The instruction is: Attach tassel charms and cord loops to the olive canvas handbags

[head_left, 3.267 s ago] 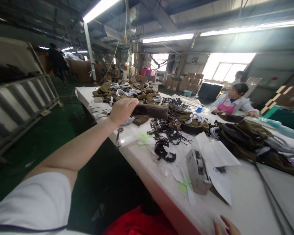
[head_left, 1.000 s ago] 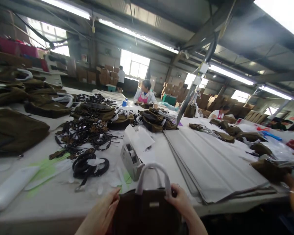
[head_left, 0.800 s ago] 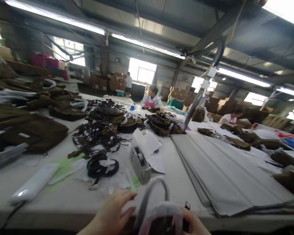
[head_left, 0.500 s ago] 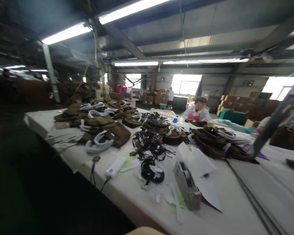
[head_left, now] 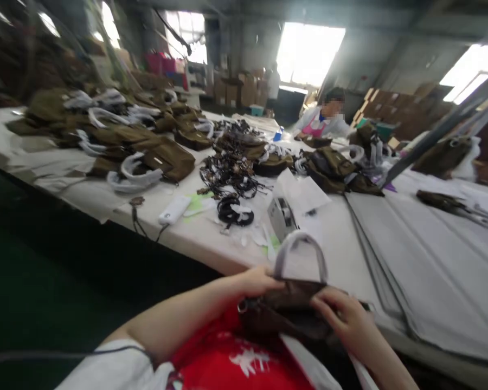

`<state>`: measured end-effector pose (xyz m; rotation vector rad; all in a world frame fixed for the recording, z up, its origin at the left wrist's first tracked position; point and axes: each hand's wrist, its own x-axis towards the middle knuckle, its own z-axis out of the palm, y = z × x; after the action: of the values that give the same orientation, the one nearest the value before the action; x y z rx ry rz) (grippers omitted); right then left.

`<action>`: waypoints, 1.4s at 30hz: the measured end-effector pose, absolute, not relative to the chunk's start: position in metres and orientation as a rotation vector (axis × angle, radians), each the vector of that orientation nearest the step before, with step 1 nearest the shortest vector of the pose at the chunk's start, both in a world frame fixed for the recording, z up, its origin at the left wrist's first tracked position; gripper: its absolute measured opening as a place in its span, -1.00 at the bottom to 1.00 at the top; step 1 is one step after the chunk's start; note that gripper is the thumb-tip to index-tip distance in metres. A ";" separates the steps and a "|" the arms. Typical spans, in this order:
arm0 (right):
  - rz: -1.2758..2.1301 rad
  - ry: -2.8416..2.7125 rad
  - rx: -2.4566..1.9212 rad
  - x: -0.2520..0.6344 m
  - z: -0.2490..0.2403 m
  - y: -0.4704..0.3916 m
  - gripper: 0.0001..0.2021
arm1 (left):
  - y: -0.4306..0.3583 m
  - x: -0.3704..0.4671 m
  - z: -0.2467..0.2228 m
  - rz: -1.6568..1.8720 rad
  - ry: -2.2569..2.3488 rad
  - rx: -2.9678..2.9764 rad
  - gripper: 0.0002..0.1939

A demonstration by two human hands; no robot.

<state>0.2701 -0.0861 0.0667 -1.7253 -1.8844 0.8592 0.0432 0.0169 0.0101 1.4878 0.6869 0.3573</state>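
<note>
A dark brown handbag (head_left: 264, 319) is held open against my front, its mouth facing up. One handle (head_left: 282, 257), wrapped in pale material, arches up over the table's front edge. My left hand (head_left: 260, 280) is closed on the bag's far rim, left of the handle; its fingertips are partly hidden. On the right, my right hand (head_left: 344, 311) pinches the rim just below the handle's other end. Another white-wrapped strip (head_left: 309, 363) hangs on the near side of the bag. Beyond the handle stands a grey tape dispenser (head_left: 282, 216).
Brown bags (head_left: 162, 154) with white-wrapped handles are piled on the left of the table. Dark corded charms (head_left: 231, 162), black rolls (head_left: 233, 211) and a white device (head_left: 174, 210) lie mid-table. Grey sheets (head_left: 423, 260) cover the right side. A co-worker (head_left: 323, 122) sits across.
The view has tilted down. Both my hands and the handbag now show at the bottom, where earlier only a blurred bit of skin appeared. The co-worker remains across the table.
</note>
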 end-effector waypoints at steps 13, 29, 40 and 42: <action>1.574 -2.174 -1.515 0.197 0.054 -0.077 -0.72 | 0.012 0.053 0.000 0.637 0.752 0.663 -0.55; 0.733 -2.330 -2.142 0.208 0.035 -0.055 -0.73 | 0.011 0.032 0.010 0.517 0.819 0.663 -0.71; 0.434 -2.583 -1.860 0.197 0.047 -0.053 -0.80 | 0.021 0.030 0.007 0.577 0.859 0.718 -0.73; 0.504 -2.657 -1.828 0.193 0.042 -0.050 -0.81 | 0.021 0.030 0.008 0.630 0.899 0.771 -0.75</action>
<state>0.1928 -0.0501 0.0423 -1.8279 -2.6571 0.5041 0.0297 0.0208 0.0082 0.7710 0.8985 0.6299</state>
